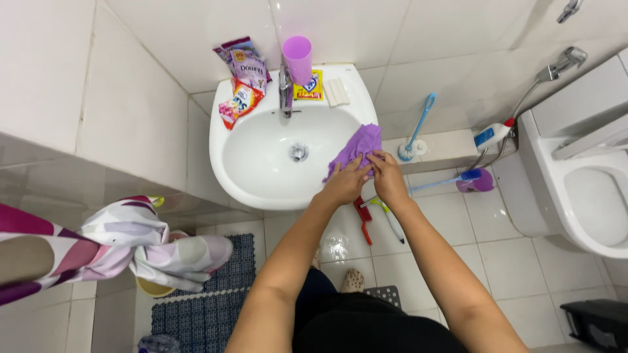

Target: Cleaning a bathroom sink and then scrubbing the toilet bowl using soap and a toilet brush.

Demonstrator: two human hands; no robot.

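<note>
Purple cloth [356,149] pinched by both hands at sink rim [366,98].

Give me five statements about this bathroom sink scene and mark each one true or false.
1. Both hands, the left hand and the right hand, hold a purple cloth at the sink. True.
2. The cloth is green. False: it is purple.
3. A purple cup stands on the back rim of the sink, by the tap. True.
4. The blue-handled brush lies inside the sink bowl. False: it stands in its holder on the ledge to the right of the sink.
5. The toilet is to the left of the sink. False: it is on the right.
</note>
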